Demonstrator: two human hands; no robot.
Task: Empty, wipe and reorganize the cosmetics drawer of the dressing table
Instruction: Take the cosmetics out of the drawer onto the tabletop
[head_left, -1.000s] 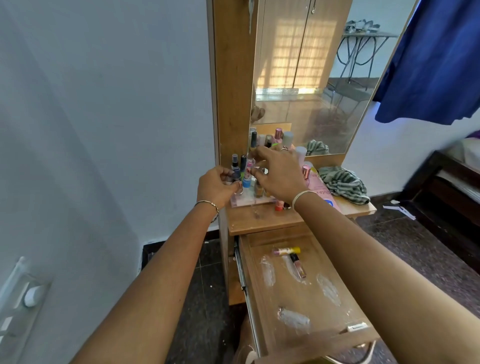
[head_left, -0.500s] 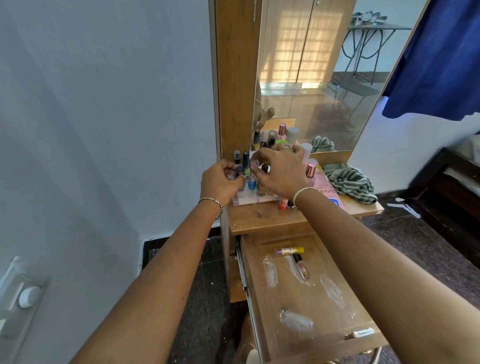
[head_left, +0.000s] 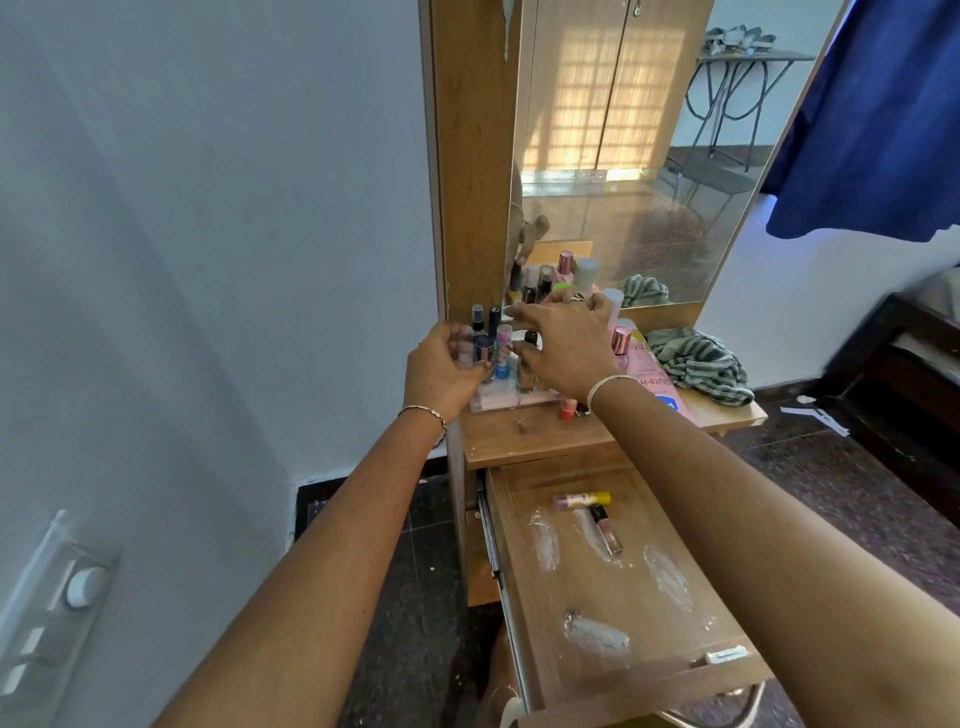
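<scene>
Dressing table worktop (head_left: 524, 434): clear organizer tray (head_left: 511, 400) at the back left corner, packed with upright small bottles (head_left: 501, 348). Left hand (head_left: 441, 371): grip curled around a dark bottle at the tray's left end. Right hand (head_left: 563, 345): fingers spread over the bottles; whether its grip has closed on one cannot be told. Pink lotion tube (head_left: 649, 379) and striped cloth (head_left: 698, 364) lie right of the tray. Drawer (head_left: 535, 623), pulled open below: yellow-capped tube (head_left: 582, 500), slim gloss tube (head_left: 607, 530), white powdery smears (head_left: 597, 635).
</scene>
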